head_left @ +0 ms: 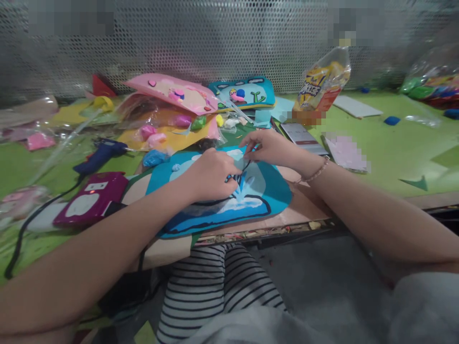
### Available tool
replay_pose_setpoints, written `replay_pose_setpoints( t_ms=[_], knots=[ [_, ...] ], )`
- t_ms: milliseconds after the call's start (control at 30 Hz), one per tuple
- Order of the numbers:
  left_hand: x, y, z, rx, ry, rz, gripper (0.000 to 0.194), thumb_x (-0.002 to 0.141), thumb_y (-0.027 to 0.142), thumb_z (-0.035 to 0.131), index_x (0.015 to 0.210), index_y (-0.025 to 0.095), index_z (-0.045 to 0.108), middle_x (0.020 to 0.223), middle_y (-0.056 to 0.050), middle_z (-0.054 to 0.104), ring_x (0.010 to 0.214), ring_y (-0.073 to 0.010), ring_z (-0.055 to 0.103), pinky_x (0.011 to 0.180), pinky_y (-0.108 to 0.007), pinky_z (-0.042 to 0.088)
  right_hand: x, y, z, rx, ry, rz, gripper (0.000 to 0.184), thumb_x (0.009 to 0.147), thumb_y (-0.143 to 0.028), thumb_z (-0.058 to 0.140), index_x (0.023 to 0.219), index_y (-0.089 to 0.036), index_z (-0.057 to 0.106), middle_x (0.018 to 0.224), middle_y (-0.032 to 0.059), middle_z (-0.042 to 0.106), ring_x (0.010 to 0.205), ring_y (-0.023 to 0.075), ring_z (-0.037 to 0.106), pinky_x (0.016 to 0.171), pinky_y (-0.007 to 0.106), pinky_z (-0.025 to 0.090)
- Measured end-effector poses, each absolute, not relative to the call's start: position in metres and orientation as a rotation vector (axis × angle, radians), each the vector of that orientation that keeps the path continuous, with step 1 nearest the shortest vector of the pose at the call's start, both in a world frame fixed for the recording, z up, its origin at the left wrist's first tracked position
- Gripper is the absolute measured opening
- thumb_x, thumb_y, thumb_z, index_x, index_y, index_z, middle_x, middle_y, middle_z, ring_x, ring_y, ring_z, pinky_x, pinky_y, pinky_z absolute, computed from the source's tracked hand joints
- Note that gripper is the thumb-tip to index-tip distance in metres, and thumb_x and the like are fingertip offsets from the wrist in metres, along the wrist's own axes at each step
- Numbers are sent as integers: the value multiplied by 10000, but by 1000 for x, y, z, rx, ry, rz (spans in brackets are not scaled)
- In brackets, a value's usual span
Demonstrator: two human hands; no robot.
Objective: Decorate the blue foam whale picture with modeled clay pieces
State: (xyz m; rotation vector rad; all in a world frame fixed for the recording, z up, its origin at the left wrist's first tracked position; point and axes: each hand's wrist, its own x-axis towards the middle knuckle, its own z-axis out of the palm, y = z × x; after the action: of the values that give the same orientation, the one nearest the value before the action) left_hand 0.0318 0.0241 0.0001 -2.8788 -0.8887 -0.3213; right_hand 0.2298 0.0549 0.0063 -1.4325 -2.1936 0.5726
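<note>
A blue craft board (pixel 279 191) lies in front of me, with a pale blue middle, white and blue clay shapes and a black clay outline along its lower part. My right hand (pixel 267 149) pinches the upper end of a thin black clay strand (pixel 246 166) above the board. The strand runs down to the curled fingers of my left hand (pixel 217 174), which are closed at its lower end, low over the picture. A small light blue clay lump (pixel 175 167) sits on the board's left part. My left fingertips partly hide the middle of the picture.
At left are a blue glue gun (pixel 100 155) and a magenta box (pixel 91 200) with a cable. Behind lie a pink decorated board (pixel 168 91), another blue board (pixel 244 93) and bagged clay (pixel 182 121). A snack bag (pixel 321 88) and a phone-like slab (pixel 301 136) stand right.
</note>
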Motion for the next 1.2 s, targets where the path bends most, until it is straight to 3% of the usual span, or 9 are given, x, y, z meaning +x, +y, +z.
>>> replay_pose_setpoints(
  t_ms=[433, 767, 1200],
  knots=[
    [33, 22, -1, -2889, -893, -257, 323, 754, 219, 439, 873, 206, 739, 817, -54, 685, 808, -187, 590, 702, -332, 350, 233, 53, 10, -1480, -2429, 441, 285, 751, -124, 657, 1034, -153, 678, 915, 40, 729, 732, 130, 645, 654, 230, 445],
    [35, 21, 0, -2857, -885, -243, 298, 763, 228, 451, 833, 193, 739, 739, -63, 669, 785, -202, 581, 699, -353, 330, 234, 51, 12, -1432, -2506, 353, 250, 783, -158, 635, 1024, -177, 699, 871, 25, 723, 755, 139, 636, 700, 246, 433],
    [35, 20, -2, -2849, -775, -197, 259, 766, 226, 474, 751, 175, 728, 666, -65, 637, 753, -201, 555, 686, -360, 317, 231, 48, 16, -1414, -2530, 510, 247, 773, -111, 617, 1006, -148, 689, 859, 33, 729, 792, 147, 664, 690, 236, 475]
  ],
)
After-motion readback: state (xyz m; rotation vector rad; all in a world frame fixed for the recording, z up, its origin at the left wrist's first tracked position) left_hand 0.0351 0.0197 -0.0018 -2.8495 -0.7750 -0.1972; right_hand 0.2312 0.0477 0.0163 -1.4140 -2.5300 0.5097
